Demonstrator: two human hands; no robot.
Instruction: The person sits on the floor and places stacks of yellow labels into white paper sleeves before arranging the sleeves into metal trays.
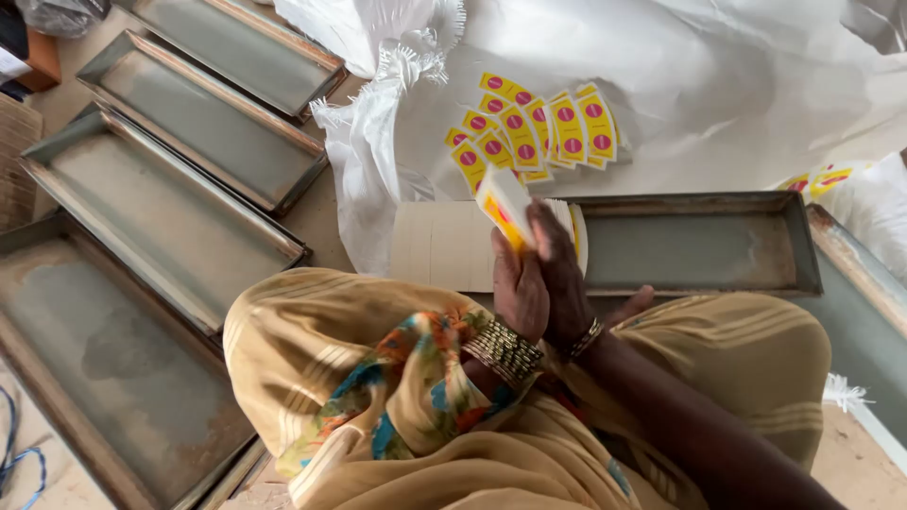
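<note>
Both my hands are raised together over my lap and grip a small stack of yellow packets point(504, 202) with pink dots. My left hand point(519, 288) holds the stack from below, palm side toward me. My right hand point(563, 274) presses against it, fingers curled over the top of the stack. Just beyond, several more yellow packets point(537, 131) lie fanned out on a white woven sack point(699, 85). Gold bangles sit on both wrists.
A metal tray point(699, 244) lies in front of my knees, with a flat pale card point(439, 244) beside it. Several long metal trays point(161, 212) are lined up at the left. More yellow packets point(820, 179) show at the right edge.
</note>
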